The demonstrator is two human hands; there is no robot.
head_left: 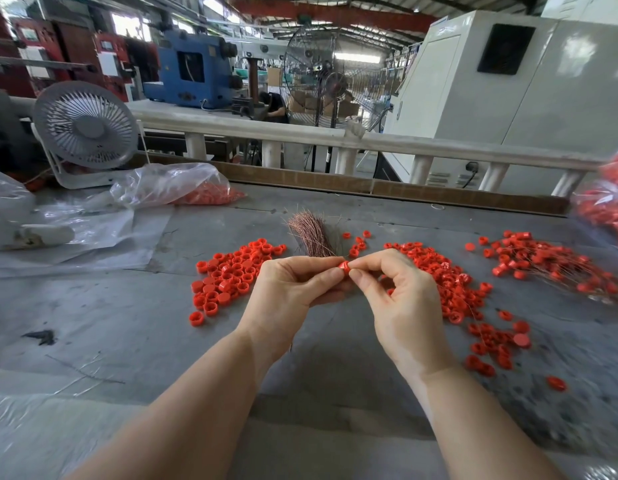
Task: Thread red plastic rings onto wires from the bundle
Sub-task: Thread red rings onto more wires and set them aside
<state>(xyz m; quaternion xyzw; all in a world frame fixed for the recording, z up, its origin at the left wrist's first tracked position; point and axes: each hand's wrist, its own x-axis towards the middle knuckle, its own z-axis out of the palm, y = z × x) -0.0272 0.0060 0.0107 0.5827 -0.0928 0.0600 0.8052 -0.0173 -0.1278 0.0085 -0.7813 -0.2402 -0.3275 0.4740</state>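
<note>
Fingers (330,273) of the left hand (293,289) and those of the right hand (397,299) meet at the centre of the frame, curled and pinching one red ring (344,266) between them from either side. A thin wire (456,304) trails from the right hand down toward the lower right; whether it has entered the ring cannot be told.

Just above the hands lies the wire bundle (311,233), a coppery sheaf fanning out at its far end on the grey desk (127,323). Left of the hands sits a pile of loose red rings (231,275). Right of the hands a larger spread of rings (449,285) runs down toward the lower right. Further right, near the frame's edge, lies a heap of rings with wires through them (557,268).

In the upper left of the desk a clear plastic bag (172,185) holds more red rings, and behind it stands a small white fan (85,128). At the right edge another bag of red rings (605,206) is partly in view. Beyond the desk runs a white railing (335,136), with a large standing fan (335,77) behind it.
</note>
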